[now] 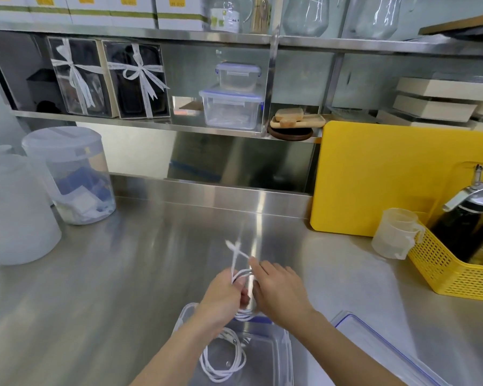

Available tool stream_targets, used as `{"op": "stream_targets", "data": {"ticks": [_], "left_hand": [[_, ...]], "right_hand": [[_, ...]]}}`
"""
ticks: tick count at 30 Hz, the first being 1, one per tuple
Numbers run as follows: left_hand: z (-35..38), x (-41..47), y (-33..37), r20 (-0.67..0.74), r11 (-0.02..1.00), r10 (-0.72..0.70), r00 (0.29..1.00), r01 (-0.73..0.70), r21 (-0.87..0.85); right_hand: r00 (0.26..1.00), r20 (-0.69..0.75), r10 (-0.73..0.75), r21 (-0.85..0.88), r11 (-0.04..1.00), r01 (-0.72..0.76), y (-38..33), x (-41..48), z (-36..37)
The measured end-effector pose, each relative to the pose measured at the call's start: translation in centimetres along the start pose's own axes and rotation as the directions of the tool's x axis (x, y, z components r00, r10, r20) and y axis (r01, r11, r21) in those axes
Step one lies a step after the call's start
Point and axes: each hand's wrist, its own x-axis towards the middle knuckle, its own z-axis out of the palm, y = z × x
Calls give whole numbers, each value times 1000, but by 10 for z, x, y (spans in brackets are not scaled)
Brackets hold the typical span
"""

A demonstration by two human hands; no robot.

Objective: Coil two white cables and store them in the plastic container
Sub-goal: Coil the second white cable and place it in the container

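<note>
Left grip (223, 298) clutches thin white cable (235, 257) in loose loops; right grip (280, 292) touches it, hold unclear.

Two hands are at work, a left hand (221, 299) and a right hand (279, 293). There are two white cables: one cable (236, 260) gripped in the left hand, and one coil (223, 366) lying just below both hands. Under them stands one open container (286, 355), and to their right on the tabletop (123, 274) lies one lid (374, 346).

Well left of the hands are two frosted tubs, a near tub (14, 210) and a far tub (70, 174). Beyond the hands, on the shelf (140, 122), are two lidded boxes, a small box (237, 76) on a big box (230, 108). Further left are two ribboned gift boxes, a left giftbox (76, 76) and a right giftbox (137, 79).

Right of the hands are one yellow board (374, 176) and one yellow basket (452, 274) with one dark bottle (463, 227) in it. Touching the basket is one stack of cups (396, 232); I cannot tell how many.
</note>
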Motion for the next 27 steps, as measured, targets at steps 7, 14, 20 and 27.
{"op": "stream_targets", "data": {"ticks": [7, 14, 20, 27], "left_hand": [[-1, 5, -12, 53, 907, 124, 991, -135, 399], [-1, 9, -11, 166, 993, 83, 983, -95, 68], [-9, 13, -10, 302, 973, 30, 953, 41, -227], [-20, 15, -10, 470, 841, -40, 882, 284, -461]], "right_hand": [[937, 304, 173, 575, 751, -325, 10, 7, 6], [997, 35, -71, 338, 940, 55, 16, 2, 5], [895, -280, -348, 61, 924, 379, 20, 3, 8], [937, -335, -102, 470, 843, 260, 17, -3, 8]]}}
